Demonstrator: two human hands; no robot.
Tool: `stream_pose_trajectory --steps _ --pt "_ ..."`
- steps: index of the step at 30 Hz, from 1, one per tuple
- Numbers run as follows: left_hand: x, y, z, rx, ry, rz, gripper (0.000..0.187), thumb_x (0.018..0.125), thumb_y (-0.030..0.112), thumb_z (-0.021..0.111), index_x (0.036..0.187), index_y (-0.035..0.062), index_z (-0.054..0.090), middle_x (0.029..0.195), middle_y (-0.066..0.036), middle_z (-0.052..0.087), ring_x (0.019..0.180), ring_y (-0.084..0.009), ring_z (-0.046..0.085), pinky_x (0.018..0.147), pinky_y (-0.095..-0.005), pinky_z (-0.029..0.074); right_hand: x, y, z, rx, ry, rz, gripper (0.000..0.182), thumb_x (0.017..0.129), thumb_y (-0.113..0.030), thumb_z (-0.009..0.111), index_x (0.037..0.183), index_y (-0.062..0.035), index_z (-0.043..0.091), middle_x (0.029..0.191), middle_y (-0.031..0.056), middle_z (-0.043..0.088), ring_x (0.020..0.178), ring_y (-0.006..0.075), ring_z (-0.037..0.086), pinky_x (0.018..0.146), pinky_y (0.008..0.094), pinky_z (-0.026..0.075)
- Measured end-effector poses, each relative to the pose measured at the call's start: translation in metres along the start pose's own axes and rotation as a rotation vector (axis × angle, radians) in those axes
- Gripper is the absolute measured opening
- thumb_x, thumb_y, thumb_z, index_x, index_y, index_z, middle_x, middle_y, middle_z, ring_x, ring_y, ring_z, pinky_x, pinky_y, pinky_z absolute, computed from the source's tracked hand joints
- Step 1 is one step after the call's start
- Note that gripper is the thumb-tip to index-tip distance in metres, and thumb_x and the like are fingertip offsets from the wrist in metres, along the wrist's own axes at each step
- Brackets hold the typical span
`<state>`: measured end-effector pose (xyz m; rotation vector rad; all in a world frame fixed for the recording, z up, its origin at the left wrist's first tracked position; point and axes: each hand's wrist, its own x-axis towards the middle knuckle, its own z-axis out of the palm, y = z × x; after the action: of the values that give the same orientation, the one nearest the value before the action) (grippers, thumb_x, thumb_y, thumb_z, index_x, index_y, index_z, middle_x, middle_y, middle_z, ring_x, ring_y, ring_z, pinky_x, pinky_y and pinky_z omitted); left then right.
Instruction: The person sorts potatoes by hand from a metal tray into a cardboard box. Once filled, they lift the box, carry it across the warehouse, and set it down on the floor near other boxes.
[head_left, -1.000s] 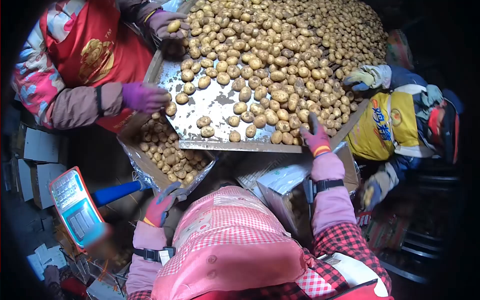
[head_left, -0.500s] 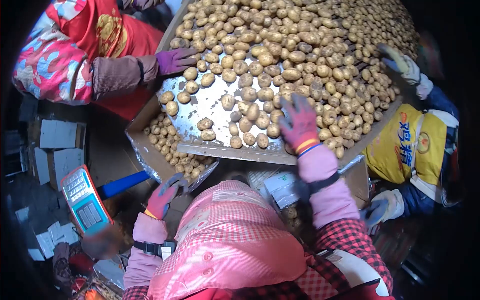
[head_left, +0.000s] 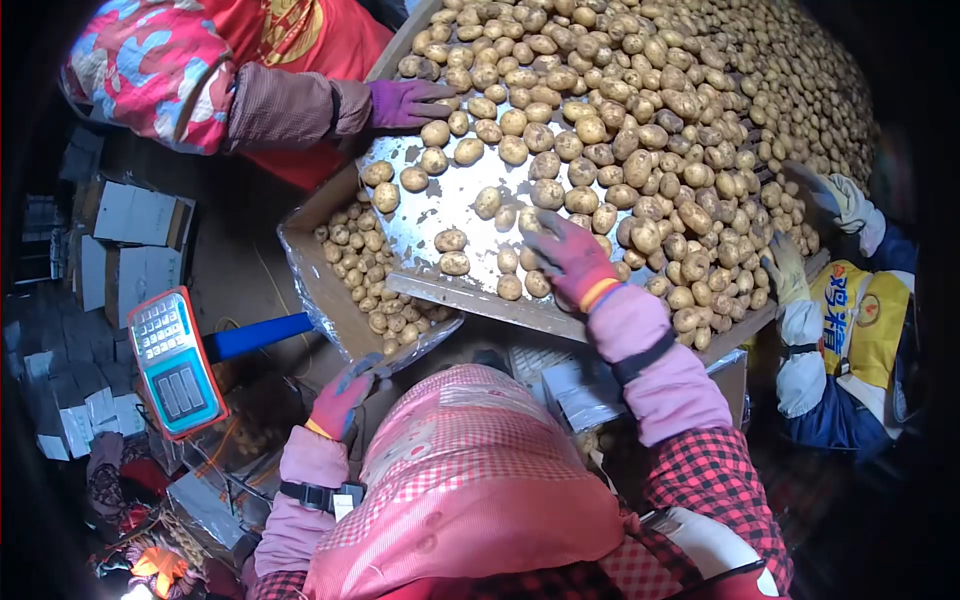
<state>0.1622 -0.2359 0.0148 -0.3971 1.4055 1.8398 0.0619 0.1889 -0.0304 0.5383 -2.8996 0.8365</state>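
Observation:
My right hand, in a pink and grey glove, lies over potatoes near the front edge of the metal sorting table. Its fingers are spread and touch several potatoes; I make out none gripped. My left hand, in a similar glove, is at the near rim of a plastic-lined cardboard box that holds potatoes. The left fingers reach to the box's corner and seem bent; what they hold, if anything, is hidden. A large heap of potatoes covers the table's far and right parts.
A co-worker's purple-gloved hand rests at the table's left edge. Another person's two gloved hands are at the right edge. A scale display on a blue arm stands left, near stacked boxes.
My right hand has moved left over the table among the potatoes. The right co-worker's lower hand has risen to the table edge. The whole view has shifted slightly.

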Motion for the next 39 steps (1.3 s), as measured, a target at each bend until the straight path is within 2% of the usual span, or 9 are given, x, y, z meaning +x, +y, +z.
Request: stream_pose_trajectory --steps 4,7,10,12,21,25,28,33,39 --pt "0.002 -0.01 -0.015 -0.034 0.1 0.017 0.049 0.097 0.021 0.05 0.137 -0.0046 0.038 0.122 -0.015 0.057 0.111 -0.0223 0.056 0.102 -0.0331 0.039 -0.037 0.015 -0.053 -0.141 0.203 0.238 0.034 0.077 -0.011 0.063 0.111 -0.0095 0.062 0.121 0.018 0.053 0.106 0.037 0.055 0.092 0.0415 0.045" --pt "0.02 -0.04 -0.042 -0.082 0.106 0.006 0.048 0.097 0.022 0.05 0.136 -0.0037 0.04 0.124 -0.016 0.056 0.11 -0.0207 0.056 0.101 -0.0322 0.04 -0.064 0.005 -0.067 -0.596 0.11 0.428 0.051 0.076 -0.037 0.067 0.12 -0.013 0.059 0.14 0.0162 0.038 0.13 0.0407 0.032 0.107 0.0523 0.026" --pt "0.008 -0.058 -0.086 0.791 0.163 0.378 0.043 0.099 0.019 0.046 0.135 -0.0033 0.04 0.124 -0.015 0.056 0.111 -0.0204 0.057 0.101 -0.0318 0.041 -0.074 -0.013 -0.013 -0.45 -0.161 0.501 0.079 0.076 -0.041 0.069 0.142 -0.0148 0.036 0.147 0.0168 0.03 0.137 0.0432 0.022 0.11 0.0587 0.016" --pt "0.004 -0.029 -0.072 -0.171 0.164 0.075 0.04 0.1 0.018 0.043 0.134 -0.0029 0.043 0.126 -0.013 0.056 0.114 -0.0206 0.055 0.101 -0.0314 0.041 -0.054 -0.03 0.01 -0.474 -0.184 0.578 0.091 0.075 -0.041 0.07 0.148 -0.0157 0.022 0.15 0.0167 0.024 0.138 0.0444 0.019 0.11 0.0603 0.014" --pt "-0.01 -0.1 -0.163 -0.346 0.425 -0.083 0.041 0.097 0.02 0.049 0.132 -0.0013 0.046 0.124 -0.014 0.057 0.111 -0.0245 0.058 0.094 -0.0317 0.048 0.04 0.027 0.03 -0.335 0.024 0.329 0.071 0.081 -0.039 0.066 0.142 -0.0188 0.036 0.14 0.0221 0.039 0.132 0.041 0.034 0.109 0.046 0.028" --pt "-0.019 -0.175 -0.213 -0.455 0.558 -0.135 0.037 0.093 0.023 0.056 0.124 0.002 0.056 0.116 -0.011 0.062 0.108 -0.0242 0.059 0.092 -0.0315 0.048 -0.015 0.034 -0.024 -0.65 -0.076 0.768 0.057 0.084 -0.034 0.064 0.136 -0.0171 0.047 0.139 0.0279 0.038 0.129 0.0427 0.037 0.106 0.0469 0.032" --pt "-0.025 -0.197 -0.228 -0.282 0.615 -0.147 0.041 0.09 0.028 0.061 0.122 0.0035 0.058 0.111 -0.009 0.064 0.104 -0.0201 0.06 0.091 -0.0317 0.047 -0.11 0.077 -0.006 -0.559 -0.136 0.384 0.053 0.085 -0.028 0.063 0.135 -0.0198 0.049 0.14 0.0252 0.038 0.129 0.0421 0.038 0.108 0.0452 0.03" --pt "0.011 -0.11 -0.188 -0.453 0.252 -0.085 0.046 0.095 0.024 0.053 0.132 -0.0027 0.046 0.123 -0.021 0.056 0.114 -0.0303 0.056 0.099 -0.0416 0.044 -0.138 -0.001 -0.043 -0.036 -0.014 0.713 0.049 0.082 -0.024 0.066 0.13 -0.0211 0.055 0.141 0.0189 0.041 0.129 0.037 0.04 0.107 0.0424 0.033" --pt "0.059 -0.018 -0.133 -0.181 0.011 0.098 0.046 0.098 0.023 0.045 0.133 -0.0053 0.043 0.124 -0.018 0.055 0.113 -0.0248 0.056 0.099 -0.0352 0.042 -0.141 -0.006 -0.038 -0.475 0.04 1.01 0.057 0.084 -0.039 0.06 0.136 -0.0193 0.049 0.143 0.0206 0.037 0.129 0.039 0.04 0.107 0.0445 0.033"
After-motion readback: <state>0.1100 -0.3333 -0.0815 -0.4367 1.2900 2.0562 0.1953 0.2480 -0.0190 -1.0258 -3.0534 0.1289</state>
